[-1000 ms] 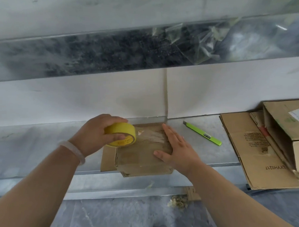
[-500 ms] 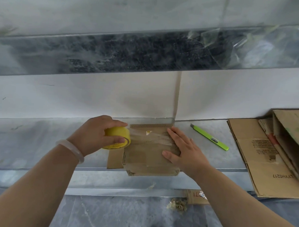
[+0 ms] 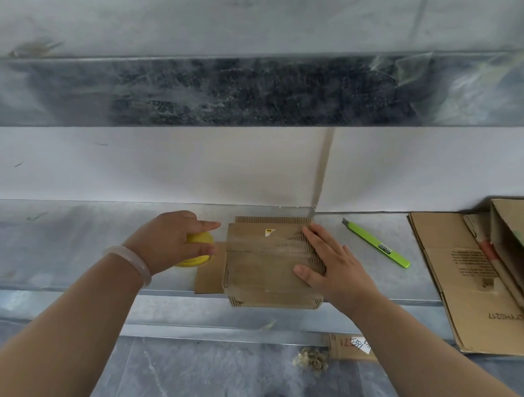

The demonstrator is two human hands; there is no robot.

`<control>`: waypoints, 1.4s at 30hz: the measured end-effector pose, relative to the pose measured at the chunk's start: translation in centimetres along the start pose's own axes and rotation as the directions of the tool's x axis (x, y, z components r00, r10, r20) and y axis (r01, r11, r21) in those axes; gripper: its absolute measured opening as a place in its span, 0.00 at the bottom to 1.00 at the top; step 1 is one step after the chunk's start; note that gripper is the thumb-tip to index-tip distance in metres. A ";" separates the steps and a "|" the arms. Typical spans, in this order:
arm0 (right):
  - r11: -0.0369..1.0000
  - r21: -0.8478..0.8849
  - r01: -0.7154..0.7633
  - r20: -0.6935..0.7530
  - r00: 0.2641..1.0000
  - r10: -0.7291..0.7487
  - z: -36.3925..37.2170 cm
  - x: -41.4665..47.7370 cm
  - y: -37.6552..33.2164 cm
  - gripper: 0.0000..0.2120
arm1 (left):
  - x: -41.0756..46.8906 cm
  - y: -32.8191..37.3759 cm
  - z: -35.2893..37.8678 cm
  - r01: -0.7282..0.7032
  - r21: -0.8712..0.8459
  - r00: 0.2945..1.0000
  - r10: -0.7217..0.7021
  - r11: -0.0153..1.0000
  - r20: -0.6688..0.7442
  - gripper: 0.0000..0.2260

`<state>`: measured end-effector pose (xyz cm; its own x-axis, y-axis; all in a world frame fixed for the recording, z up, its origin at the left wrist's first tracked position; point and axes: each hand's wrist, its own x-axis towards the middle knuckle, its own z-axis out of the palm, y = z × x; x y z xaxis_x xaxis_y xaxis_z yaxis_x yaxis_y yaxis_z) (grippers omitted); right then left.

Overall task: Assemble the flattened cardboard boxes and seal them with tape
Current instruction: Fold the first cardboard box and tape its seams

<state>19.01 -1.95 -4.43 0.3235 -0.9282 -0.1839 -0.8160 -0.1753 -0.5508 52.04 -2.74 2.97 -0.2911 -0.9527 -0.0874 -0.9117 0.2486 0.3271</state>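
A small brown cardboard box (image 3: 263, 270) with serrated flap edges sits on the metal shelf (image 3: 72, 244), its front overhanging the shelf's edge. A strip of clear tape (image 3: 252, 244) runs across its top from the left side. My left hand (image 3: 168, 242) grips a yellow tape roll (image 3: 197, 249) just left of the box, low beside the box's left flap. My right hand (image 3: 332, 267) lies flat with straight fingers on the box's right side, pressing the top down.
A green utility knife (image 3: 375, 246) lies on the shelf right of the box. Flattened cardboard boxes (image 3: 473, 279) and a partly opened box (image 3: 517, 239) are stacked at the far right. A white wall panel stands behind. A cardboard scrap (image 3: 350, 347) and debris lie on the floor below.
My left hand has pulled the tape roll leftward off the box top and down beside its left edge, drawing tape across the top. My right hand stays on the box.
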 end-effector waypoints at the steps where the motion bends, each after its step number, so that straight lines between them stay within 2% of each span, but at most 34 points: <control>1: 1.000 0.001 0.000 -0.001 1.000 0.000 0.0 0.0 0.0 0.39 | 0.0 -0.2 0.3 0.003 0.010 1.000 -0.003 1.000 0.023 0.33; 8: 1.000 -0.003 -0.006 0.007 1.000 0.007 -0.1 -0.1 -0.1 0.38 | -0.1 -1.2 2.8 -0.017 0.111 0.997 0.008 0.994 0.081 0.44; 14: 0.999 -0.034 -0.008 0.007 1.000 0.008 -0.2 -0.2 -0.3 0.36 | 0.6 -1.7 3.5 -0.020 0.155 0.995 0.006 0.988 0.095 0.34; 18: 0.998 -0.069 -0.007 0.005 1.000 0.007 -0.2 -0.4 -0.6 0.31 | 0.5 -1.4 3.7 0.026 0.050 1.000 -0.026 0.998 -0.002 0.31; 22: 0.995 -0.099 -0.009 -0.001 1.000 0.009 -0.3 -0.6 -0.8 0.29 | 0.7 -0.9 4.4 0.114 0.045 0.992 -0.111 0.992 -0.059 0.22; 28: 0.993 -0.121 -0.005 -0.013 1.000 0.004 -0.2 -0.5 -0.9 0.28 | 0.9 -0.9 4.8 0.192 0.073 0.981 -0.191 0.979 -0.017 0.24; 32: 0.963 -0.269 0.014 -0.052 0.998 -0.029 0.0 -0.6 -1.1 0.31 | 1.7 -0.6 5.0 0.214 0.117 0.976 -0.218 0.970 0.019 0.25; 36: 0.892 -0.429 0.144 -0.082 0.977 -0.198 0.2 -1.0 -2.6 0.27 | 2.0 -0.5 4.9 0.223 0.169 0.969 -0.237 0.960 0.069 0.26; 39: 0.891 -0.385 0.242 -0.003 0.965 -0.264 1.0 -0.8 -4.2 0.28 | 2.0 -0.5 4.9 0.224 0.184 0.966 -0.243 0.957 0.089 0.26; 42: 0.915 -0.356 0.188 0.003 0.980 -0.200 1.9 -0.6 -5.4 0.27 | 2.0 -0.4 4.9 0.227 0.187 0.964 -0.248 0.956 0.099 0.26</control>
<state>24.10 0.18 -2.91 0.4818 -0.8734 -0.0719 -0.8565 -0.4519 -0.2493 50.43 -3.91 -1.92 -0.0834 -0.9624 -0.2587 -0.9916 0.0544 0.1171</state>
